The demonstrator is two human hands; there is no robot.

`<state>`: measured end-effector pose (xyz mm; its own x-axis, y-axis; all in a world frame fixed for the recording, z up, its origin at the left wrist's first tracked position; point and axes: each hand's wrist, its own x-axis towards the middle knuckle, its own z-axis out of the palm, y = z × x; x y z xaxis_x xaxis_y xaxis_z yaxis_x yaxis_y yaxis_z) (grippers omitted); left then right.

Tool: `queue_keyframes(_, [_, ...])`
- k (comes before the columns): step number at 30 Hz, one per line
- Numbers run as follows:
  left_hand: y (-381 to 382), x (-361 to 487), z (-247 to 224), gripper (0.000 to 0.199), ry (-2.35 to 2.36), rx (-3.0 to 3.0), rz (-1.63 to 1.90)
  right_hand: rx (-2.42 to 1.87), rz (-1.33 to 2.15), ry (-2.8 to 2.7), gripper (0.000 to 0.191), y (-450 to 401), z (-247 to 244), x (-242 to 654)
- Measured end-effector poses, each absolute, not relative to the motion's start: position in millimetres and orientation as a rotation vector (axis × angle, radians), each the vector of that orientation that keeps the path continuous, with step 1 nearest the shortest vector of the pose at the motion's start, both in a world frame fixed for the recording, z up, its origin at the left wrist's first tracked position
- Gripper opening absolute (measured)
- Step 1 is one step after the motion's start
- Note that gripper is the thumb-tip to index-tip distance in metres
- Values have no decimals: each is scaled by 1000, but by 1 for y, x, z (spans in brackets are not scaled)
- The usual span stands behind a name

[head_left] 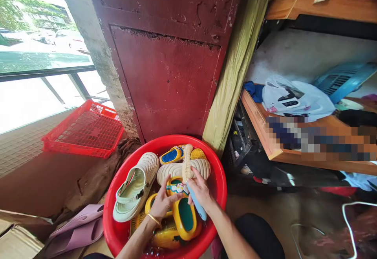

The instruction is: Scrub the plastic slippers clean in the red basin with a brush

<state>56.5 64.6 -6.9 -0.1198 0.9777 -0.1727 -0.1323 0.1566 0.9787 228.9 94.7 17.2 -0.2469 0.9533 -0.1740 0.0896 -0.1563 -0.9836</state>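
A brush with a blue handle [196, 201] and pale bristles [187, 160] is in my right hand [202, 190], whose fingers wrap round the handle. The bristles lie over a cream shoe sole [171, 171]. My left hand [165, 202], with a gold bangle at the wrist, has its fingers apart and rests against a yellow clog with teal lining [177, 187]. Another yellow clog [185, 219] lies just below my hands. A pale green clog [137, 190] leans at the left inside the red basin [220, 172]. A blue-lined yellow clog [171, 155] sits at the back.
Pink slippers [79, 227] lie left of the basin, near a cardboard box [20, 239]. A red plastic crate [88, 129] stands beyond. Behind the basin is a dark red door [167, 82]. Wooden shelving [265, 137] holding a white plastic bag [294, 98] is at the right.
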Motion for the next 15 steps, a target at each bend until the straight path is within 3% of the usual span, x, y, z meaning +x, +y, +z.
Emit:
queue_keyframes(5, [85,14,31,99,1364,675,1518,-1232,1341,-1779,66,80,54,252])
queue_keyframes(8, [92,-1,41,88,1467,686,1602,-1209,1099,-2242,59,59,69,263])
queue_keyframes(12, [94,-4,41,71,1601,708,1567,-1324,840,-2626,57,41,65,265])
queue_keyframes(15, [93,5,34,67,1504,695,1488,-1284,839,-2640,52,48,50,247])
